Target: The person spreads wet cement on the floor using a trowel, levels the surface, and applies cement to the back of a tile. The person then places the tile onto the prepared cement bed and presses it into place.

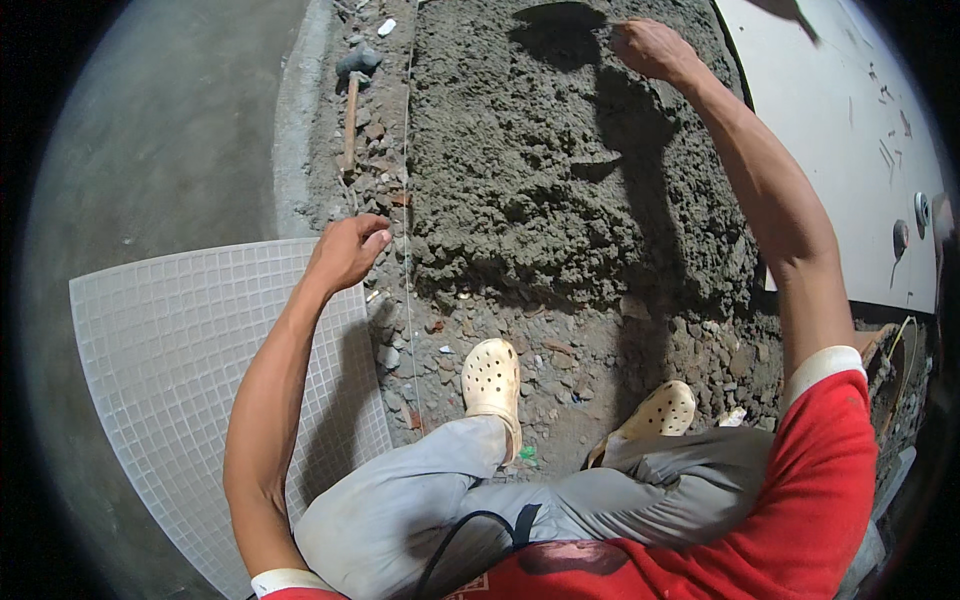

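My right hand (655,48) is closed around the handle end of a trowel (562,16), at the far end of a bed of damp grey mortar (520,150). The trowel's dark blade is over the mortar and partly merges with its own shadow. My left hand (350,252) hovers beside the mortar's left edge, its fingers loosely curled, with nothing visible in them. Just to the right of this hand runs a taut thin string (407,130). Beyond it, a hammer (352,115) with a wooden handle lies on rubble.
A large white gridded tile (220,330) lies at the left on smooth grey floor (170,150). Pale board or tile (850,150) lies right of the mortar, with a tape measure (901,238) and small scraps on it. Loose rubble (560,370) surrounds my cream clogs (490,385).
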Available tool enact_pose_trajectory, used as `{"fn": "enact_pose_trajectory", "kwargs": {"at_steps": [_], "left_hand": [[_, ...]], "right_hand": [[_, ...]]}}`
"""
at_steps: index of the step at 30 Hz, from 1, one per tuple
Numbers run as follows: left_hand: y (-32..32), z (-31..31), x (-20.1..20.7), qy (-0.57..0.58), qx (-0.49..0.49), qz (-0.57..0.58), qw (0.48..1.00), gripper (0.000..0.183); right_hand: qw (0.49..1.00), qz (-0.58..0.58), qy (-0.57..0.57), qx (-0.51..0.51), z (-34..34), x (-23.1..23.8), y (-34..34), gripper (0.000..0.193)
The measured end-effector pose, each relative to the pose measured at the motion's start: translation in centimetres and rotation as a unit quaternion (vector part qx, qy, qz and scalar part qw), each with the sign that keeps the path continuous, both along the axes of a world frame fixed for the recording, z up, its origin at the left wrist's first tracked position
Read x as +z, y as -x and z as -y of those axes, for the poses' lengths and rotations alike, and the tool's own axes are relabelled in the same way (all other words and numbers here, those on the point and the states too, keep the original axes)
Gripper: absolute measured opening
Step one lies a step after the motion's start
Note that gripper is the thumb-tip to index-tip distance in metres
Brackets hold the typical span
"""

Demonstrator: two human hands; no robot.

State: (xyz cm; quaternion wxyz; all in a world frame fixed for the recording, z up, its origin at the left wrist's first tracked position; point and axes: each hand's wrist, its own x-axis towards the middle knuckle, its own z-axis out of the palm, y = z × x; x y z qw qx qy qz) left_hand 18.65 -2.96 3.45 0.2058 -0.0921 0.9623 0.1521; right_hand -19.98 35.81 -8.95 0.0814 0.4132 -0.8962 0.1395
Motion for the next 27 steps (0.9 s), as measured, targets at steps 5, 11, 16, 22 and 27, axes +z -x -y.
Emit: {"fn": "enact_pose_trajectory", "kwargs": {"at_steps": [5,11,16,22,27], "left_hand": [[-0.1,0.2,-0.1,0.015,-0.003,0.015,1.0,0.035],[1.6,0.5,-0.1,0.014,-0.034,0.023,0.999,0.039],[2.0,-0.2,0.2,0.023,-0.039,0.033,0.998,0.042],[0.9,-0.9,0.8,0.016,-0.038,0.002,0.999,0.036],[-0.9,-0.1,0.4,0.009,-0.011,0.013,1.0,0.038]], "right_hand": [[0.99,0.08,-0.068,0.089,-4.1,1.2,-9.0,0.019],[0.968,0.088,-0.185,0.143,-13.4,6.5,-16.4,0.015],[0.977,0.08,-0.16,0.119,-15.9,8.5,-13.8,0.018],[0.981,-0.029,-0.033,0.187,-1.0,3.4,-9.3,0.027],[0.979,0.034,-0.078,0.183,7.3,1.1,-8.9,0.025]]}}
